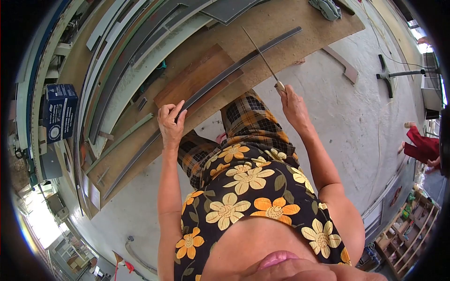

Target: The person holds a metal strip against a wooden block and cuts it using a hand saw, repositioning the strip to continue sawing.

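A long, thin dark grey strip [213, 84] lies across a brown wooden board [197, 77] on the workbench [290, 49]. My left hand [171, 122] is closed round the strip, thumb and fingers on either side of it. In my right hand [294, 105], the fingers are wrapped round the light handle of a thin, narrow blade [259, 52], which looks like a saw. The blade crosses over the strip towards its far right part; whether it touches the strip is unclear.
Long panels and strips [126, 51] are stacked behind the bench. A blue box [61, 112] stands at the left, and a grey cloth [326, 8] lies at the top right. A person in red [422, 145] is at the far right, near a wooden rack [410, 229].
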{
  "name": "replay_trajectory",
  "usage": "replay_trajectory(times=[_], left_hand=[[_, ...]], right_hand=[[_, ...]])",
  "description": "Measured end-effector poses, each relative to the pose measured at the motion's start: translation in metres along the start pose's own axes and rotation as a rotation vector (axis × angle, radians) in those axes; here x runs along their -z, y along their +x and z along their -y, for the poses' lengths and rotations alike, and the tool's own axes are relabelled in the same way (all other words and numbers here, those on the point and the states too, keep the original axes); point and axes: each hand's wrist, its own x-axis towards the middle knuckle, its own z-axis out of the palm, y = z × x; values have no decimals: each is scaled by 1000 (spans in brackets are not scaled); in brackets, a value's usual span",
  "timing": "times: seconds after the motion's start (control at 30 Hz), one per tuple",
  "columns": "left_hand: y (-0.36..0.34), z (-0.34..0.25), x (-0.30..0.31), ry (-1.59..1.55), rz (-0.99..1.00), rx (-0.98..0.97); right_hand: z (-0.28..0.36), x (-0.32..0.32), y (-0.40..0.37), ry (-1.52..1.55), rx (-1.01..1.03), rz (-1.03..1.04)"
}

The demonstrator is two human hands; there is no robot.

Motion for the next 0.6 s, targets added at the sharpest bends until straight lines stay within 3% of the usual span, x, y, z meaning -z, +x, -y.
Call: replay_trajectory(times=[0.6], left_hand=[[16, -14, -21, 12, -21, -18]], right_hand=[[26, -15, -20, 71, 17, 113]])
